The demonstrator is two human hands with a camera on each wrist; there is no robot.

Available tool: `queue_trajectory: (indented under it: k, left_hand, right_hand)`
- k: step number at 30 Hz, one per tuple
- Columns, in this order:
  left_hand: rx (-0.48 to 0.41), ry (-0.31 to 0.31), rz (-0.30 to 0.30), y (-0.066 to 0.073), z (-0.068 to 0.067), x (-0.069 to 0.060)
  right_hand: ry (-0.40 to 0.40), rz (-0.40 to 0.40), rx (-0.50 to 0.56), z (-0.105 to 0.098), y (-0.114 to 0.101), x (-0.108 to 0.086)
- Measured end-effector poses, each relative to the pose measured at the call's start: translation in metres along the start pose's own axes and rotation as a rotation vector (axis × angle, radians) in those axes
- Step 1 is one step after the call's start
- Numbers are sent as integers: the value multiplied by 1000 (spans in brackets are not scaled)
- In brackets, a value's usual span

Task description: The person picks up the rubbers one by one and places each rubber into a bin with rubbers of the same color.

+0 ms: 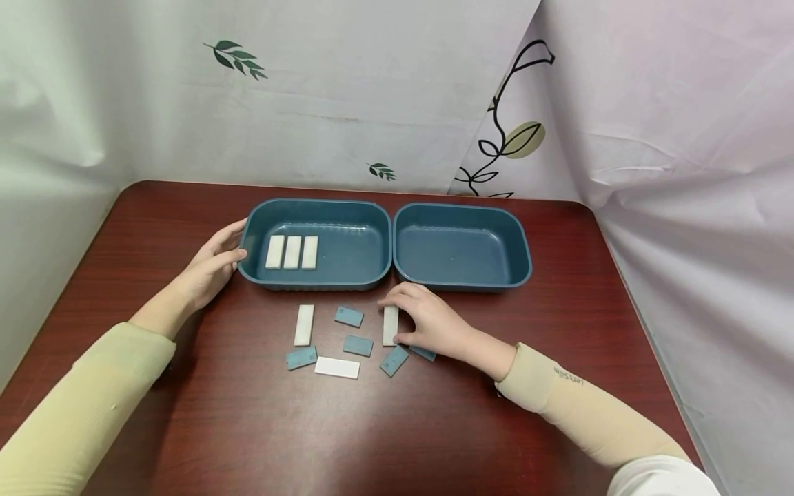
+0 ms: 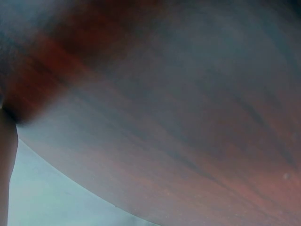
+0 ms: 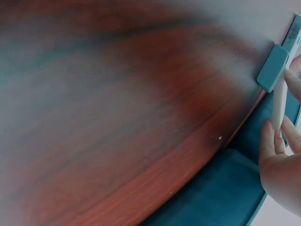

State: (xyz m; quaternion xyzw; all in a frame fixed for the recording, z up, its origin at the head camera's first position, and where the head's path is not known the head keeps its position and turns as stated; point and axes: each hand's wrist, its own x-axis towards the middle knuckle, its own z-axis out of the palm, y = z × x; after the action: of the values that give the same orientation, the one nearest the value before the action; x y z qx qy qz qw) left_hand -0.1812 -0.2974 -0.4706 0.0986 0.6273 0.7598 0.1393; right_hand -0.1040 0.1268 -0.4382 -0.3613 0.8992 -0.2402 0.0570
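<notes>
My right hand (image 1: 431,322) pinches a white tile (image 1: 390,326) by its two ends, in front of the gap between the bins; the right wrist view shows the same white tile (image 3: 279,103) between thumb and fingers (image 3: 275,136), beside a blue tile (image 3: 273,68). The left hand (image 1: 214,265) rests on the left end of the left blue bin (image 1: 316,284), thumb at its rim. Inside that bin three white tiles (image 1: 292,252) stand side by side at the left. The left wrist view is blurred and shows mostly table.
The right blue bin (image 1: 462,283) touches the left one and holds nothing. In front of the bins lie a white tile (image 1: 304,325), another white tile (image 1: 337,367) and several blue tiles (image 1: 358,345). A white curtain (image 1: 347,103) hangs behind the table (image 1: 279,434).
</notes>
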Motion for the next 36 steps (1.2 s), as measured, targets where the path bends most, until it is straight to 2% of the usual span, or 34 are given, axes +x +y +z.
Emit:
queue_trajectory:
  k: [11,19,26,36]
  left_hand:
    - [3,-3,1,1,0,1]
    - [5,-2,1,1,1,1]
    - [3,-6,16,1,1,0]
    - [-1,-6,13,1,2,0]
  right_hand:
    - [56,14,41,-2,-6,-1]
    - [67,100,216,-4,-9,-2]
    - [78,130,334,-8,-11,1]
    - [70,135,401,-14,-20,9]
